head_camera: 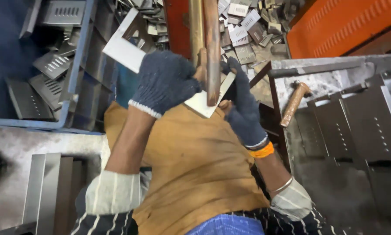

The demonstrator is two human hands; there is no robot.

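1. Steel workbench [330, 72] on the right, grey and scuffed, carrying a row of dark slotted plates [361, 126] and a hammer [294, 103] with a wooden handle leaning at its near-left edge.
2. Blue crate [75, 65] at far left, filled with more slotted plates; loose offcuts scattered on the floor beyond.
3. Tan apron [195, 165] spread over the lap, directly beneath the work.
4. Upright rusty bar [212, 52] at centre, standing against the pale metal sheet [202, 104].
5. Pale metal sheet held at centre above the apron, tilted, one end reaching up-left towards the crate.
6. Left hand [165, 82] in a dark knit glove, fingers clenched round the sheet's left part.
7. Right hand [243, 104], gloved likewise, fingers curled, pinching the sheet's right edge beside the bar.
8. Best done, judging from this: keep both grips firm and level, sheet seated square against the bar, fingertips clear of the contact line.
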